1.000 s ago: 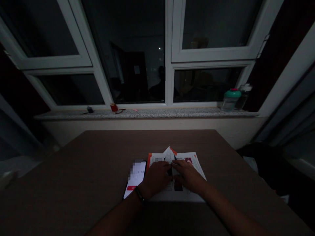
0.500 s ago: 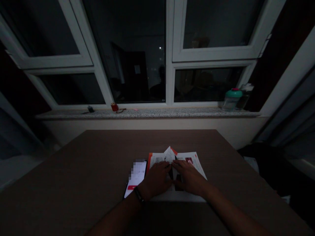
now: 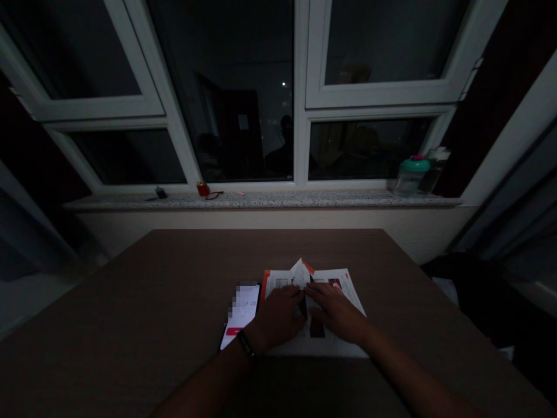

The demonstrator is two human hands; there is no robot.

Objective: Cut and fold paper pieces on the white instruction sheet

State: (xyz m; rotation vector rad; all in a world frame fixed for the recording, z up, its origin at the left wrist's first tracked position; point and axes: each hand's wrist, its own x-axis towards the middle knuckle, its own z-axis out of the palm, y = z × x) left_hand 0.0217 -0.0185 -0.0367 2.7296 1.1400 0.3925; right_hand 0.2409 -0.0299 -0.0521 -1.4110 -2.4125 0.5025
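A sheet of printed paper (image 3: pixel 300 269), folded to a point at its far end, lies on an open book or magazine (image 3: pixel 343 351) with printed pages and orange edges. My left hand (image 3: pixel 281 313), with a dark band at its wrist, rests on the left side of the folded paper, fingers reaching to the middle and thumb apart. From the right, my right hand (image 3: pixel 337 310) lies over the paper with fingers stretched out flat. Both hands' fingertips nearly meet at the centre. Much of the paper is hidden beneath them. Beside my left hand lies a phone (image 3: pixel 241 310) with a lit screen.
A brown table (image 3: pixel 174 278) bears everything. Behind it, a speckled stone windowsill (image 3: pixel 278 200) holds a small red jar (image 3: pixel 202 189), a small dark bottle (image 3: pixel 160 192), a teal-lidded bottle (image 3: pixel 411 174) and a clear bottle (image 3: pixel 435 168). The room is dim.
My right hand has shifted very slightly, its thumb drawn a little to the right. My left hand stays almost in place. The digits on the phone screen have changed.
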